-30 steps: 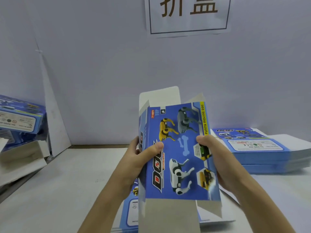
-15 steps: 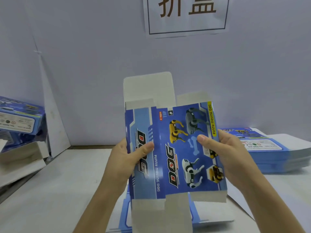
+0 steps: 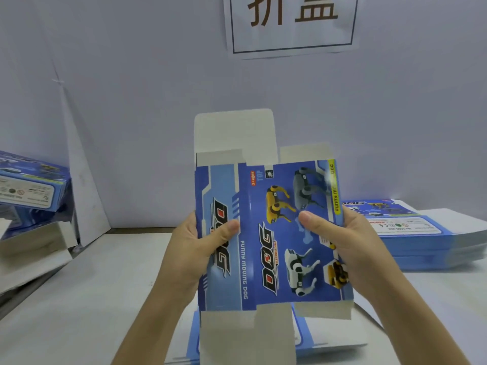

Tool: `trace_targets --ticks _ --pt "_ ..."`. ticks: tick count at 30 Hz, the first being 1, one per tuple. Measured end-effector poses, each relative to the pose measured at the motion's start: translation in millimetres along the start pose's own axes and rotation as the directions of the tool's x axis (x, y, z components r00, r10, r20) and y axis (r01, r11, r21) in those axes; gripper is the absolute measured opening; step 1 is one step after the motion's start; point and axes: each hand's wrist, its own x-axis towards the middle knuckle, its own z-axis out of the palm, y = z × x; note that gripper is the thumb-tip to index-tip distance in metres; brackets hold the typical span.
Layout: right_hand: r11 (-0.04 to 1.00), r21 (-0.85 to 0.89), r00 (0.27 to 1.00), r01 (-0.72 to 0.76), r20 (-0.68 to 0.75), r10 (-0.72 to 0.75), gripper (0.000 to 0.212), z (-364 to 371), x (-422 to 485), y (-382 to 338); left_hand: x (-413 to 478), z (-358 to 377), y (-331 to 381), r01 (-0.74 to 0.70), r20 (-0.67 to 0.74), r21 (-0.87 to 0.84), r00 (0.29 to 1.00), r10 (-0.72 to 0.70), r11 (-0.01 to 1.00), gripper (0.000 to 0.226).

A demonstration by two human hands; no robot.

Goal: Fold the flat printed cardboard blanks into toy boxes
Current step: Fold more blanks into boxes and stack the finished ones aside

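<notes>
The middle is filled by the blank [image 3: 268, 233], gripped upright by the left hand [image 3: 189, 248] and right hand [image 3: 350, 246]. Passage on the right is narrowed by a stack of flat blanks [image 3: 421, 243] near the right hand. The left edge is blocked by folded boxes [image 3: 29, 185]. Between these and the left hand a broad strip of table [image 3: 105, 299] is left open. The rear is closed by the wall [image 3: 131, 101].

Your left grip [image 3: 191, 248] and right grip [image 3: 351, 241] are bare hands. Your left forearm [image 3: 152, 312] and right forearm [image 3: 411, 312] run bare from the wrist to the bottom edge of the view, slim and smooth. Your left thumb [image 3: 226, 229] and right thumb [image 3: 312, 219] show short, rounded nails, trimmed close
</notes>
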Motion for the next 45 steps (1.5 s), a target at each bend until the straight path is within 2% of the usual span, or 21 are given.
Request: trace_targets --ticks 3,7,11,14,18,21,26,30,34,37,39,41,43,45 --pt "1.0 -0.018 0.999 0.005 -0.039 -0.006 0.044 1 0 2 0 0 -3 0.001 -0.034 0.013 0.999 -0.001 1.0 0.043" --pt "0.999 0.004 0.999 -0.033 -0.002 0.033 0.044 0 0 0 0 1 -1 0.022 0.013 0.011 1.0 -0.022 1.0 0.051" --pt "1.0 -0.024 0.999 -0.004 -0.052 0.002 0.045 1 0 2 0 2 -4 0.009 -0.058 0.049 0.998 -0.006 0.999 0.045" --pt "1.0 -0.004 0.999 -0.018 -0.032 0.018 0.045 1 1 2 0 1 0 0.029 0.005 0.028 1.0 -0.03 0.999 0.05" --pt "0.995 0.042 0.996 -0.091 0.017 0.09 0.057 0 2 3 -1 2 -1 0.095 0.093 0.049 0.991 -0.099 0.994 0.063" --pt "0.989 0.075 0.99 -0.128 0.075 0.123 0.053 4 0 0 -2 6 -2 0.136 0.112 0.091 0.983 -0.146 0.986 0.072" --pt "0.999 -0.047 0.992 -0.028 0.119 0.034 0.043 14 -6 -4 -4 11 4 0.08 0.038 0.055 0.996 -0.082 0.995 0.098" --pt "0.997 -0.049 0.979 0.063 0.197 -0.052 0.038 18 -12 -14 -8 5 13 0.023 0.117 -0.059 0.993 -0.016 0.998 0.081" --pt "0.985 0.062 0.954 0.16 0.246 -0.17 0.044 15 -16 -23 -15 0 21 -0.093 0.26 -0.099 0.959 0.116 0.991 0.072" --pt "0.948 0.299 0.939 0.108 0.282 -0.196 0.035 16 -22 -29 -19 2 22 -0.191 0.312 -0.039 0.93 0.193 0.981 0.077" --pt "0.885 0.451 0.927 0.112 0.273 -0.257 0.035 14 -23 -30 -21 1 23 -0.29 0.301 0.051 0.917 0.262 0.956 0.083" --pt "0.838 0.526 0.924 0.144 0.231 -0.305 0.042 13 -23 -29 -21 -2 24 -0.385 0.299 0.16 0.897 0.327 0.909 0.094" --pt "0.816 0.562 0.919 0.136 0.236 -0.316 0.051 10 -22 -25 -20 -7 25 -0.408 0.32 0.189 0.885 0.337 0.893 0.098" --pt "0.803 0.592 0.879 0.065 0.348 -0.327 0.058 11 -21 -25 -18 -12 23 -0.373 0.337 0.173 0.892 0.301 0.912 0.097"
